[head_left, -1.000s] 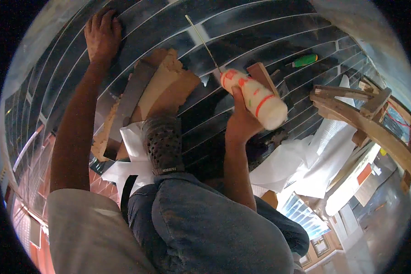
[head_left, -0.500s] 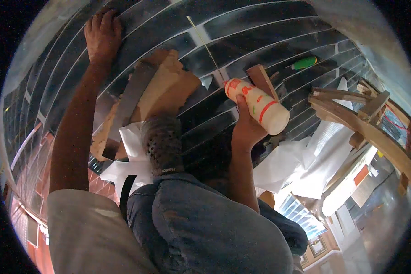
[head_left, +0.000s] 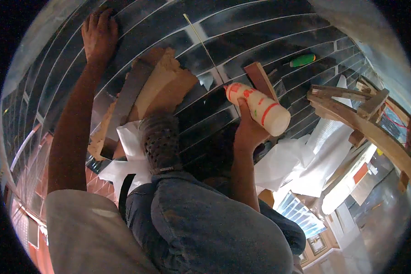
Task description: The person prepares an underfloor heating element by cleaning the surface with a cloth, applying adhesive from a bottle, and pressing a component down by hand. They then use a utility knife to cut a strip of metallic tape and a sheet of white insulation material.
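Right hand [head_left: 247,132]: we grip a white bottle [head_left: 259,108], nozzle pointing toward the floor [head_left: 260,27].
Left hand [head_left: 98,34]: fingers spread flat on the floor, holding nothing.
Care: we should keep the nozzle low and squeeze gently.
Nearby: cardboard [head_left: 162,86], shoe [head_left: 160,142].

It looked like a room under renovation, a flooring job in progress; grey planks [head_left: 269,27] with pale seams covered the floor; torn cardboard [head_left: 162,84] and crumpled white sheeting [head_left: 287,164] lay about; offcuts of timber [head_left: 351,109] were stacked at the right; a green-handled tool [head_left: 303,60] lay on the planks.
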`<state>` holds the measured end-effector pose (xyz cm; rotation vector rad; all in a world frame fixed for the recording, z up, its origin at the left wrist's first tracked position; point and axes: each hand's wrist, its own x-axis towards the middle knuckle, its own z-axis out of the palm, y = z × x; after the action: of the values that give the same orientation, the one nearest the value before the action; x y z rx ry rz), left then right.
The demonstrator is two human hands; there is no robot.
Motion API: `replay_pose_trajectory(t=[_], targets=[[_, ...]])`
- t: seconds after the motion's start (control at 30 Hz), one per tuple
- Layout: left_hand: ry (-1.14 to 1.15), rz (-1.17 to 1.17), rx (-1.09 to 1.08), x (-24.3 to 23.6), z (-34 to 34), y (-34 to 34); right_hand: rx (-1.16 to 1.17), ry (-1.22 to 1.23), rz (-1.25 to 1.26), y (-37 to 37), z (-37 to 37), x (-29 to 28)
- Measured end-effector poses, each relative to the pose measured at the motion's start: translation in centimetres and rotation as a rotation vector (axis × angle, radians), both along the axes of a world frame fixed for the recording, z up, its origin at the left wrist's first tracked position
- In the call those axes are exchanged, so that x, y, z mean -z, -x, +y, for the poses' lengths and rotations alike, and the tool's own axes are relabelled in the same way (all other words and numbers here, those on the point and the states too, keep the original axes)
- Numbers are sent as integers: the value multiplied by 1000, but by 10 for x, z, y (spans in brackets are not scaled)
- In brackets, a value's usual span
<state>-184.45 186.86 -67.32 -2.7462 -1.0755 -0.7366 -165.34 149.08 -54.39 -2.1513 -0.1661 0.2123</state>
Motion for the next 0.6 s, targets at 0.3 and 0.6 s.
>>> replay_pose_trajectory(t=[0.3, 0.6], targets=[[-31, -4, 21, 4, 8, 2, 36, -266, -90, 2, 49, 5], [28, -22, -8, -9, -4, -10, 86, -255, -37, 7, 64, -9]])
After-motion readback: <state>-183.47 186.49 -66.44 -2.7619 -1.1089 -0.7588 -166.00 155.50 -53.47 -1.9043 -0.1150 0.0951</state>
